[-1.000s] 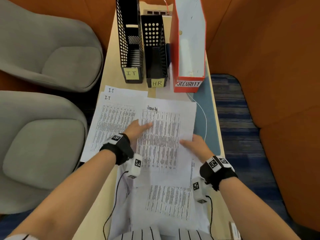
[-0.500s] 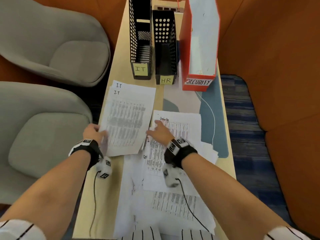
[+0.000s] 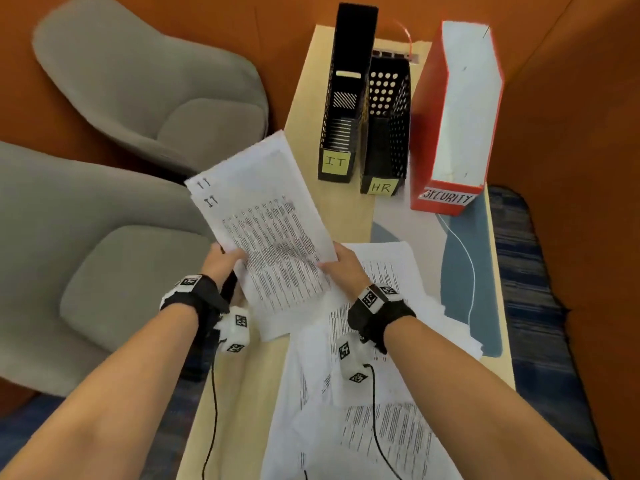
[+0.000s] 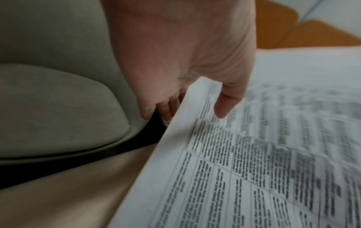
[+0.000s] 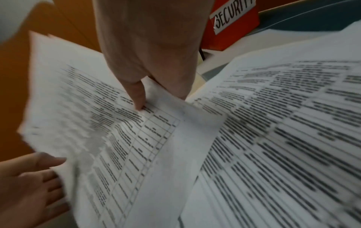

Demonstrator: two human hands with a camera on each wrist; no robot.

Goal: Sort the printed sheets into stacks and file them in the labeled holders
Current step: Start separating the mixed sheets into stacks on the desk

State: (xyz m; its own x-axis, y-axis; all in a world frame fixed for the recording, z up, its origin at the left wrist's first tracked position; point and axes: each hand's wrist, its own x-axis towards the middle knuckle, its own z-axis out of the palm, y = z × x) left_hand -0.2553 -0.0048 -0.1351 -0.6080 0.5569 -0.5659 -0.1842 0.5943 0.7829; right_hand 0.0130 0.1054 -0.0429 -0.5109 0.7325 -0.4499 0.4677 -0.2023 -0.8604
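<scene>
A small stack of printed sheets marked IT (image 3: pixel 270 230) is lifted off the table and tilted to the left. My left hand (image 3: pixel 225 259) pinches its left edge, thumb on top (image 4: pixel 224 106) and fingers beneath. My right hand (image 3: pixel 337 263) pinches the right edge of the IT stack (image 5: pixel 125 138), thumb on the print. More printed sheets (image 3: pixel 391 296) lie on the table under my right wrist. At the back stand a black holder labeled IT (image 3: pixel 346 98), a black holder labeled HR (image 3: pixel 388 133) and a red holder labeled SECURITY (image 3: pixel 450 133).
Loose printed sheets (image 3: pixel 363 427) cover the near end of the narrow wooden table (image 3: pixel 304 98). Two grey chairs (image 3: pixel 138 84) stand close along the table's left side. An orange wall (image 3: pixel 571 168) rises at the right. A thin white cable (image 3: pixel 467 258) runs over the blue mat.
The IT stack lay flat on the table; both hands have taken its side edges and lifted it, tilting it left. My right hand left the sheet headed Security for the stack's right edge.
</scene>
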